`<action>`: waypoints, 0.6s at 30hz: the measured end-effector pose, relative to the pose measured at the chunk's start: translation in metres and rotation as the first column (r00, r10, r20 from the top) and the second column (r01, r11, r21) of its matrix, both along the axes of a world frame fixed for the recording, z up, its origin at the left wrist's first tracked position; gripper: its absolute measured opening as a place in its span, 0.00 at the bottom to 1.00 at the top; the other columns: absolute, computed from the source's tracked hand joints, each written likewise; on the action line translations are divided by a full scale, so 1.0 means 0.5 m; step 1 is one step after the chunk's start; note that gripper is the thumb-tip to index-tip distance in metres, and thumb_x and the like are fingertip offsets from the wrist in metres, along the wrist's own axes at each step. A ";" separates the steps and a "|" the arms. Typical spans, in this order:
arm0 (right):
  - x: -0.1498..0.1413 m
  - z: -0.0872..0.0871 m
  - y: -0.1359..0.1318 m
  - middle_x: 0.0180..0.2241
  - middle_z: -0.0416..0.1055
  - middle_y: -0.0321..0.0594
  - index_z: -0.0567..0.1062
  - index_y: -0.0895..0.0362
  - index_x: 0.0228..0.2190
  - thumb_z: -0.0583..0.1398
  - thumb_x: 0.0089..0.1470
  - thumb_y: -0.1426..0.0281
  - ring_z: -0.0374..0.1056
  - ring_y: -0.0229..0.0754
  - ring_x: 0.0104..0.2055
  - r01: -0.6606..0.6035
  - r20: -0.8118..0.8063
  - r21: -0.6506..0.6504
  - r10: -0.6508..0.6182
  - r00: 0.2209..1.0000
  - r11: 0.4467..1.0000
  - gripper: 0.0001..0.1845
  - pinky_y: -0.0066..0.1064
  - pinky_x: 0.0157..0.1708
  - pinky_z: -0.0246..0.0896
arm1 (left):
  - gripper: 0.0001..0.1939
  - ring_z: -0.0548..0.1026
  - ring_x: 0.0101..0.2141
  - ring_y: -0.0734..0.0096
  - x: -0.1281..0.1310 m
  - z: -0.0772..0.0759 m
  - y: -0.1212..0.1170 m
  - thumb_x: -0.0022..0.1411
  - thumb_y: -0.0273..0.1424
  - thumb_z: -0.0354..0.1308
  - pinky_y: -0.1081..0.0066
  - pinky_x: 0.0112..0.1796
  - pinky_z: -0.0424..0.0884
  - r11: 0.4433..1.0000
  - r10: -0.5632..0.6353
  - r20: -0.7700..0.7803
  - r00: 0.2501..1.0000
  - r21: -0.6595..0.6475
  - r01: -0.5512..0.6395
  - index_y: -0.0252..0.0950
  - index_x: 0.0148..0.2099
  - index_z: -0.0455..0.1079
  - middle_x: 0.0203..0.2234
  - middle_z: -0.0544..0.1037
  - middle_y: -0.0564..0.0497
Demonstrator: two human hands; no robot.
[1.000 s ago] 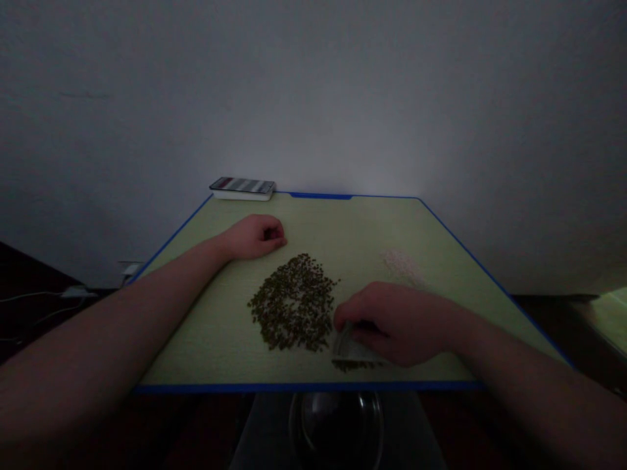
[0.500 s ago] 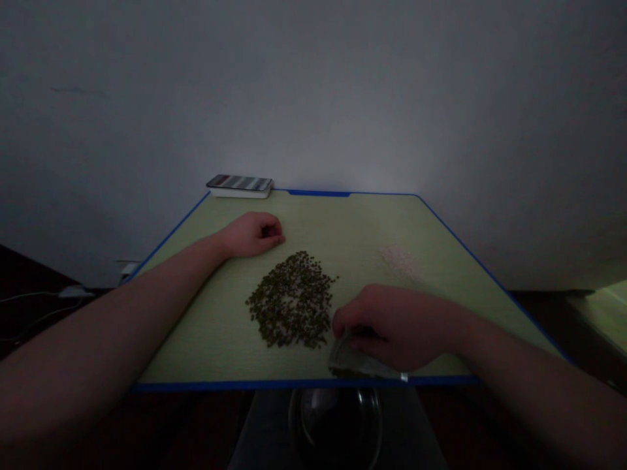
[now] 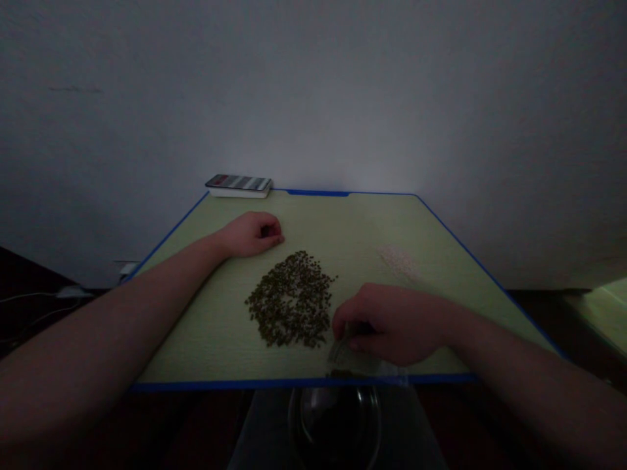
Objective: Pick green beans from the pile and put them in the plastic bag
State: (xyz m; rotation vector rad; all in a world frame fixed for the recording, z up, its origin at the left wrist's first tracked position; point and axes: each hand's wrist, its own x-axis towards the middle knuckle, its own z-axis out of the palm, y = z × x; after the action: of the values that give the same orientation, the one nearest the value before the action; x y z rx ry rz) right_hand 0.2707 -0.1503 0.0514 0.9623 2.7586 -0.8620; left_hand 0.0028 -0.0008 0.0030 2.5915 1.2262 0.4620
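My right hand [image 3: 386, 323], near the table's front edge, is closed on a clear plastic bag [image 3: 365, 365]. Some dark bits [image 3: 343, 374] show low in the bag, close to the blue edge. Left of that hand a loose pile of small dark greenish-brown seeds or grains [image 3: 291, 303] is spread on the table. Beyond the pile, on the left, my left hand [image 3: 252, 234] rests on the tabletop, fingers curled and thumb near the forefinger; whatever it may hold is hidden. A small patch of pale pinkish grains [image 3: 399, 262] lies past my right hand.
The pale table [image 3: 337, 225] has a blue rim and stands against a grey wall. At its far left corner a phone-like slab [image 3: 240, 182] lies on a white box [image 3: 240, 193]. Below the front edge is a round glass bowl [image 3: 336, 424]. Cables [image 3: 73, 292] run at the left.
My right hand has shifted very slightly, and the bag's lower edge beneath it has moved a little over the table's rim. My left hand and the piles stay put.
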 end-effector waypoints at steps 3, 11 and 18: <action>0.001 0.004 0.000 0.25 0.73 0.36 0.76 0.56 0.35 0.58 0.46 0.74 0.63 0.34 0.24 0.027 0.032 -0.009 -0.027 0.999 1.000 0.12 0.24 0.23 0.50 | 0.15 0.63 0.21 0.78 -0.001 -0.001 0.001 0.54 0.41 0.53 0.75 0.24 0.57 1.000 -0.002 0.006 1.000 0.011 0.002 0.33 0.31 0.69 0.19 0.69 0.54; 0.003 0.005 0.001 0.26 0.73 0.36 0.76 0.56 0.35 0.58 0.47 0.75 0.64 0.34 0.25 -0.007 0.006 -0.005 0.007 1.000 1.000 0.12 0.24 0.24 0.51 | 0.14 0.63 0.22 0.77 0.000 0.000 -0.001 0.54 0.41 0.54 0.74 0.25 0.57 1.000 0.009 0.002 1.000 0.010 -0.009 0.33 0.31 0.69 0.19 0.69 0.54; 0.010 0.009 0.004 0.25 0.73 0.35 0.76 0.56 0.35 0.58 0.47 0.74 0.64 0.34 0.25 -0.009 0.052 0.005 0.008 0.999 1.000 0.11 0.24 0.23 0.50 | 0.14 0.63 0.22 0.77 -0.001 -0.001 0.000 0.54 0.41 0.54 0.74 0.25 0.57 1.000 0.000 0.009 1.000 -0.004 0.000 0.33 0.31 0.69 0.19 0.69 0.53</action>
State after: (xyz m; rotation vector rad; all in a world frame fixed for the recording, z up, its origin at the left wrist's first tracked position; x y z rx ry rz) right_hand 0.2757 -0.1485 0.0562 0.9590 2.7209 -0.8173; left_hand 0.0022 -0.0007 0.0025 2.5836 1.2228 0.4708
